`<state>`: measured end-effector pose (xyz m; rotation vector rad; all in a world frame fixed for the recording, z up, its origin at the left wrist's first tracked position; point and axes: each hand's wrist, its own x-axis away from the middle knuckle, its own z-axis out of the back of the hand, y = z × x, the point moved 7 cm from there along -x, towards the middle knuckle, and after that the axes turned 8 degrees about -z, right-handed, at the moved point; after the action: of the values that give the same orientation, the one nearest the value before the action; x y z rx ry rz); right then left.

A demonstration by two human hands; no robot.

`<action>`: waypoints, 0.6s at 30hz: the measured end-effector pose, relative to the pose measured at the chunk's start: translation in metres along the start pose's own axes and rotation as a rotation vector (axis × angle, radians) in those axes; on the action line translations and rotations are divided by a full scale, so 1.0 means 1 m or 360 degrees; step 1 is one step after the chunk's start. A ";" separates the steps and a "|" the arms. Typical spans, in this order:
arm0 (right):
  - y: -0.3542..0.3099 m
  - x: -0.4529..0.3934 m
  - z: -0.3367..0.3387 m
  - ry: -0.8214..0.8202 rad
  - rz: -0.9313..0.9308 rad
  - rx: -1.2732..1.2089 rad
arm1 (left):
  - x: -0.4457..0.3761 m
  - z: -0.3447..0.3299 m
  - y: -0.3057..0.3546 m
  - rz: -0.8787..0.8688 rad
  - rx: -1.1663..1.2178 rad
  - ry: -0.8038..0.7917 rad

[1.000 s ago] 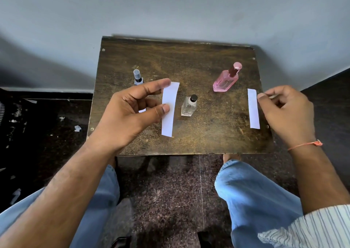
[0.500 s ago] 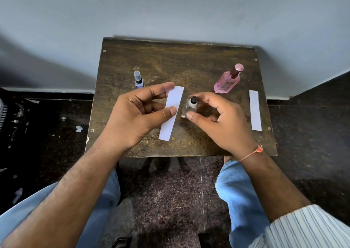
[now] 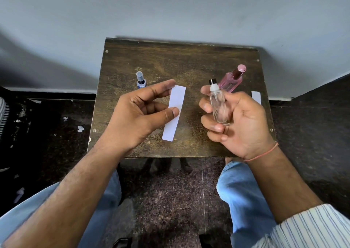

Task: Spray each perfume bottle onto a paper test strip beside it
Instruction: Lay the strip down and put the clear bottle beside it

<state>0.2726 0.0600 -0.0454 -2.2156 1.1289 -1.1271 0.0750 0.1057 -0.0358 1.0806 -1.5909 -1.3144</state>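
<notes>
Clear glass is what your right hand (image 3: 240,121) holds now: the clear bottle (image 3: 219,107) stands upright in your curled fingers, lifted off the table (image 3: 189,62), its black-and-white spray head on top. Just left of this bottle, your left hand (image 3: 138,115) pinches the white strip (image 3: 175,113) between thumb and forefinger, so the strip hangs above the table and faces the bottle with a small gap between. Whether the nozzle points at the paper, you cannot tell from here.

Behind the clear bottle stands the pink bottle (image 3: 232,80), leaning in the view, and to the right of it a second strip (image 3: 256,97) lies flat, partly hidden by your hand. Far to the left of the clear bottle, behind your left hand, stands the small blue bottle (image 3: 141,80).

No strip shows a wet mark that I can see. I judge the middle spray is about to begin, and the pink and blue ones seem left to do.
</notes>
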 end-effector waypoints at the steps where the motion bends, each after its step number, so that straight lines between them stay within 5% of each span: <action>1: 0.000 0.000 -0.001 -0.0021 -0.0015 -0.0022 | 0.000 -0.001 0.001 -0.0004 -0.0001 -0.0005; 18: 0.006 0.000 -0.015 -0.0114 -0.0158 -0.0251 | 0.001 -0.004 0.002 -0.0007 0.0021 -0.0061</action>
<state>0.2571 0.0566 -0.0406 -2.4366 1.1239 -1.0197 0.0784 0.1032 -0.0328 1.0735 -1.6285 -1.3369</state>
